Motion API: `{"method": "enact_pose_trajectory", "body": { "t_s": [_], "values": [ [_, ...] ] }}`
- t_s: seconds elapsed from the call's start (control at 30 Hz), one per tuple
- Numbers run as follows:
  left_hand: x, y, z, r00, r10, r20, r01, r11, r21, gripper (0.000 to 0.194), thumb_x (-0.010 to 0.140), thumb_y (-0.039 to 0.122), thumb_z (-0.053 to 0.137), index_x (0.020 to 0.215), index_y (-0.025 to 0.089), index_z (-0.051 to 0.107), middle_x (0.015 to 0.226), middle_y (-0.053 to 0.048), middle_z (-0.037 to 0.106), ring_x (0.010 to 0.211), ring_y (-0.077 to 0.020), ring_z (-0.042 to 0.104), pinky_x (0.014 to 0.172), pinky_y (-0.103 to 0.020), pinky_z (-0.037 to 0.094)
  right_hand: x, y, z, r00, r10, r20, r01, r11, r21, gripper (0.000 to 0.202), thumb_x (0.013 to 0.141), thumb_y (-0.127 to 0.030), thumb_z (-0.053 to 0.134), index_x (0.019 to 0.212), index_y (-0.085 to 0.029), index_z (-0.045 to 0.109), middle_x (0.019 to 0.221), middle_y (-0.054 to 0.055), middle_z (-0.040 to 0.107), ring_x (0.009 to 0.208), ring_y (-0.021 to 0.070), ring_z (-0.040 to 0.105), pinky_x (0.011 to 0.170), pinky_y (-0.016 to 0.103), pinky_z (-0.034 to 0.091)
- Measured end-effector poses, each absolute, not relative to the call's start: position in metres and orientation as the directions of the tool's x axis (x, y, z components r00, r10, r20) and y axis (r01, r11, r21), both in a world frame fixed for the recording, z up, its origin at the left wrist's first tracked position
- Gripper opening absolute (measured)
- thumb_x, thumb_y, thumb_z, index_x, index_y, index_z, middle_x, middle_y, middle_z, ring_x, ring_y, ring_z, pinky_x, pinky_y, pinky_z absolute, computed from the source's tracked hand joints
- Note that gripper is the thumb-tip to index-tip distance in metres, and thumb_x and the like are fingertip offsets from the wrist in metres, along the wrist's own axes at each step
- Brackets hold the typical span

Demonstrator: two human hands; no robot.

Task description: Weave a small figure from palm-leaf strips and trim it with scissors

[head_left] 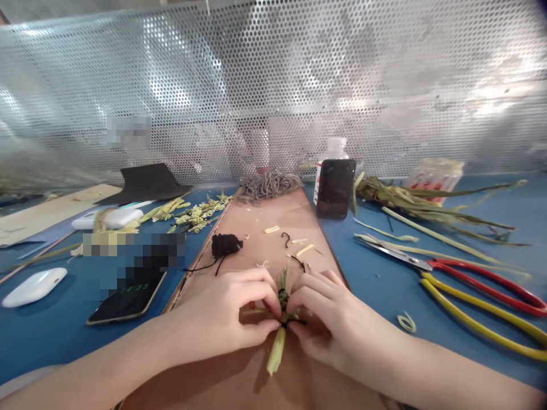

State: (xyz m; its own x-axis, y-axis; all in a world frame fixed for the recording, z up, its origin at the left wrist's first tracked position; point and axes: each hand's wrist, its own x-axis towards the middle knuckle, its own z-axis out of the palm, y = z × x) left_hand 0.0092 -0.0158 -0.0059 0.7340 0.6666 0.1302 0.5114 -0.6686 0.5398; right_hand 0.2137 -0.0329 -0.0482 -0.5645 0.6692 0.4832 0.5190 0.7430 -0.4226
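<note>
Over the brown board (277,228), a small bundle of green leaf strips (277,352) points toward me, with dark cord (285,324) wrapped round its middle. My left hand (252,302) is closed in a pinch on the cord at the bundle's left side. From the right, my right hand (327,310) pinches the cord too, and a short dark end shows by its thumb. The fingers partly hide the knot. Beyond my left hand, a ball of black cord (226,245) lies on the board with loose ends trailing.
Red-and-yellow-handled scissors (429,267) lie at right, near long leaves (401,199). A phone (337,188) leans against a white bottle (337,145). Grey cord (269,186) is heaped at the board's far end. Another phone (132,290), a white case (35,286) and leaf pieces (203,213) sit left.
</note>
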Motion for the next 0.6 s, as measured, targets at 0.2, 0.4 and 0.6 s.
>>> {"method": "enact_pose_trajectory", "body": {
  "t_s": [0.2, 0.4, 0.6],
  "values": [
    [0.0092, -0.0140, -0.0064, 0.747, 0.653, 0.125, 0.504, -0.679, 0.535, 0.011, 0.078, 0.013, 0.059, 0.083, 0.021, 0.064, 0.088, -0.001, 0.061, 0.078, -0.0131, 0.059, 0.073, -0.023, 0.046, 0.2147, -0.0323, -0.0482, -0.566, 0.687, 0.455, 0.497, 0.725, -0.476, 0.018, 0.071, -0.009, 0.058, 0.085, -0.019, 0.057, 0.085, 0.002, 0.061, 0.081, 0.0183, 0.054, 0.074, 0.033, 0.039],
    [0.0081, -0.0147, -0.0043, 0.757, 0.646, 0.098, 0.508, -0.678, 0.531, 0.009, 0.079, 0.014, 0.058, 0.084, 0.021, 0.061, 0.089, -0.001, 0.060, 0.079, -0.0134, 0.059, 0.073, -0.023, 0.046, 0.2146, -0.0347, -0.0491, -0.571, 0.693, 0.441, 0.535, 0.721, -0.440, 0.017, 0.073, -0.006, 0.056, 0.084, -0.019, 0.054, 0.085, 0.003, 0.060, 0.080, 0.0188, 0.053, 0.074, 0.035, 0.040],
    [0.0060, -0.0155, -0.0070, 0.709, 0.701, 0.081, 0.569, -0.636, 0.522, 0.020, 0.076, 0.018, 0.060, 0.095, 0.023, 0.054, 0.098, -0.002, 0.059, 0.088, -0.0176, 0.058, 0.079, -0.029, 0.047, 0.2193, -0.0377, -0.0438, -0.534, 0.751, 0.388, 0.529, 0.655, -0.540, 0.022, 0.073, -0.006, 0.057, 0.088, -0.022, 0.052, 0.086, 0.002, 0.061, 0.084, 0.0197, 0.054, 0.077, 0.035, 0.044]
  ]
}}
